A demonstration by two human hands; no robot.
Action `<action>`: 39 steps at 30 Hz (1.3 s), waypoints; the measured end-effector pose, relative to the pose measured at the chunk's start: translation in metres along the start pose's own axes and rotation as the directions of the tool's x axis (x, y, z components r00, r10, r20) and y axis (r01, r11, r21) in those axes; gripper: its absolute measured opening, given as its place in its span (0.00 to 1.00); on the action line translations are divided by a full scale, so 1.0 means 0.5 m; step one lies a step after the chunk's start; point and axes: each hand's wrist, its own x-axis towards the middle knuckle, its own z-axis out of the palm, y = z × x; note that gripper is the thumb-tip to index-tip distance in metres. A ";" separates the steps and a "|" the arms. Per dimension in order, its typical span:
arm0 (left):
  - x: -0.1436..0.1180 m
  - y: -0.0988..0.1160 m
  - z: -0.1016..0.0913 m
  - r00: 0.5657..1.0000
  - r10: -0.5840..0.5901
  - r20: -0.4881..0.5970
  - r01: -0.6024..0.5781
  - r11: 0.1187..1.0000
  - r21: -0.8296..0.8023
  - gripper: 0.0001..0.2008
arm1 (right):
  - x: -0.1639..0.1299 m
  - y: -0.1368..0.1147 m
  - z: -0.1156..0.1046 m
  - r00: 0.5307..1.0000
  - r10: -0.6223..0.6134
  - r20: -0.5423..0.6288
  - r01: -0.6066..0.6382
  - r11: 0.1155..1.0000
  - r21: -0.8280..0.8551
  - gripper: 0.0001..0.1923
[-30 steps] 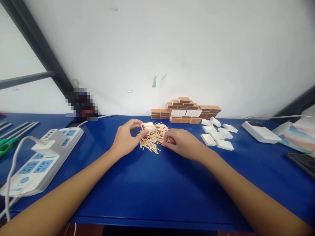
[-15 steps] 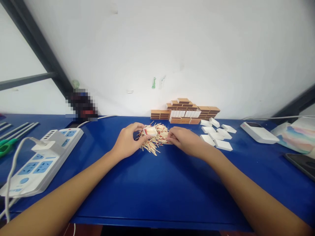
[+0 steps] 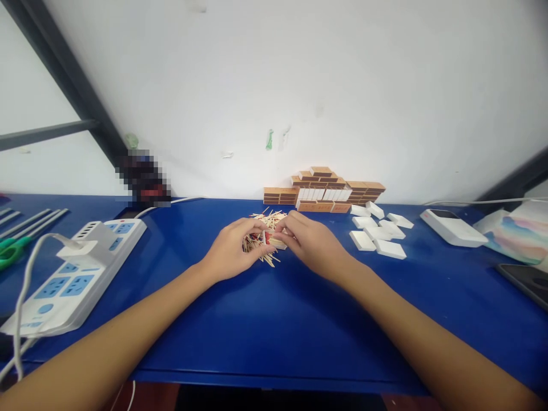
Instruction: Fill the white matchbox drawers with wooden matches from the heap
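My left hand (image 3: pixel 236 246) grips a small white matchbox tray (image 3: pixel 264 237) between thumb and fingers, over a loose heap of matches (image 3: pixel 268 214). Red match heads show inside the tray at its left end. My right hand (image 3: pixel 306 237) is closed in a pinch at the tray's right side, on matches at its opening. Its fingers cover part of the tray and the heap, so how many matches they hold is hidden.
Stacked matchboxes (image 3: pixel 323 194) stand against the wall. Several white trays (image 3: pixel 379 229) lie to the right, beside a white device (image 3: pixel 452 228) and a dark phone (image 3: pixel 524 285). A power strip (image 3: pixel 81 285) and green-handled scissors (image 3: pixel 12 251) are at left.
My right hand has moved left from the heap's right side to the tray. The tray has shifted slightly right and down in my left hand. The camera view has shifted a little.
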 end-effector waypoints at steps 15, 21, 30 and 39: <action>0.020 -0.014 -0.026 0.974 -0.154 -0.168 0.161 0.986 0.032 0.14 | -0.009 0.038 -0.007 0.978 0.059 0.199 -0.066 0.997 0.031 0.02; 0.016 -0.015 -0.019 0.983 -0.130 -0.133 0.136 0.990 0.040 0.15 | -0.008 0.038 0.001 0.964 0.089 0.251 -0.107 0.993 0.057 0.05; 0.013 -0.018 -0.017 0.987 -0.102 -0.127 0.107 0.994 0.037 0.16 | -0.005 0.044 -0.014 0.961 0.164 0.224 -0.176 0.984 0.036 0.07; -0.001 0.006 0.000 1.000 -0.017 -0.009 0.017 0.999 0.039 0.19 | -0.001 0.001 -0.001 0.995 0.040 -0.086 -0.029 0.991 0.130 0.06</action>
